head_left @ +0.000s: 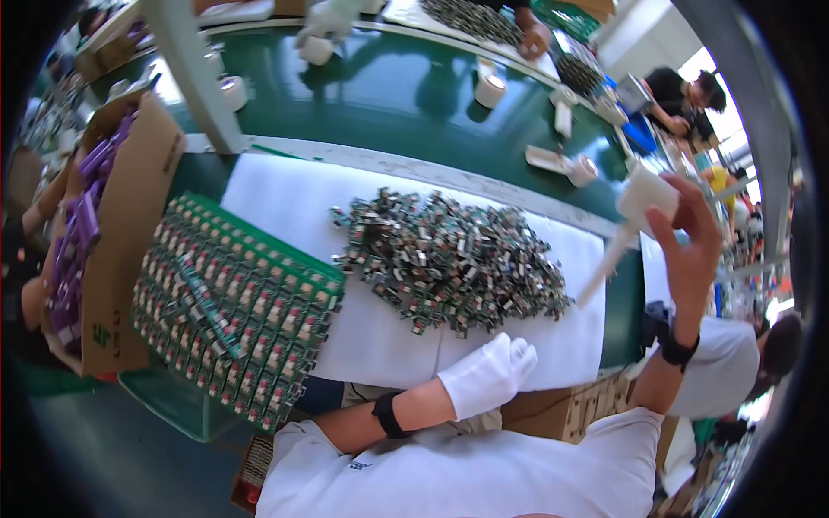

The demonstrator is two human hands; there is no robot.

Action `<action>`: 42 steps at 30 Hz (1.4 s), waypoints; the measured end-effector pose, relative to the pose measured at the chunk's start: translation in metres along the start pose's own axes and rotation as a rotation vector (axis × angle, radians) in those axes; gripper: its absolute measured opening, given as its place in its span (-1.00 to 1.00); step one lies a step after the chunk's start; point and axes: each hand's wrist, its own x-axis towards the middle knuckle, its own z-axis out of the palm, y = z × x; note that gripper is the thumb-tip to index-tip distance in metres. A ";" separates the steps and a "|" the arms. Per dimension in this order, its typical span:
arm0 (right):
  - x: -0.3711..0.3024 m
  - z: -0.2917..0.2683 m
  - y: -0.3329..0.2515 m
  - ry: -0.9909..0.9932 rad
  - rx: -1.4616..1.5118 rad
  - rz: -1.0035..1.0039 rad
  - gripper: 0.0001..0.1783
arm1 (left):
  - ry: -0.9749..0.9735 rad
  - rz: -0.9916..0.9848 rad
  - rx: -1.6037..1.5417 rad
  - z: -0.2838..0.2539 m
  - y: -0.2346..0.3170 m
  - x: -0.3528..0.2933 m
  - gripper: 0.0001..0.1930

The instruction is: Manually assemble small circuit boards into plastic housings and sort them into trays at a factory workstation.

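My right hand (696, 229), bare and raised at the right over the conveyor's near edge, grips a white plastic device (646, 198) by its block-shaped head. The device's long narrow handle slants down and left. My left hand (490, 377) wears a white glove and is closed, at the near edge of the white foam sheet (380, 358). Whatever its fingers hold, if anything, is hidden. Just beyond it a heap of small green circuit boards with metal connectors (453, 259) covers the middle of the sheet. Black bands circle both my wrists.
Left of the heap lies a stack of green circuit-board panels (242, 302), beside a cardboard box (134, 233) of purple parts. More white devices (490, 86) lie on the green conveyor (389, 104) ahead. A grey post (194, 78) stands at the left; other people work across the belt.
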 end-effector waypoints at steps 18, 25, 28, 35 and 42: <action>-0.189 0.005 0.001 -0.108 -0.203 0.642 -0.68 | 0.137 -0.207 -0.789 -0.011 0.024 0.028 -0.66; -0.201 0.017 0.019 -0.371 -0.055 0.123 -0.72 | -0.023 -0.165 -0.733 -0.002 0.028 0.032 -0.66; -0.198 0.015 0.022 -0.448 -0.186 -0.049 -0.72 | -0.037 -0.191 -0.716 -0.003 0.027 0.030 -0.67; -0.220 0.044 0.018 -0.058 0.134 0.181 -0.91 | -0.087 -0.200 -0.721 0.001 0.036 0.040 -0.69; -0.220 0.039 0.017 -0.256 0.105 0.180 -0.87 | 0.064 -0.446 -0.836 0.002 0.033 0.030 -0.65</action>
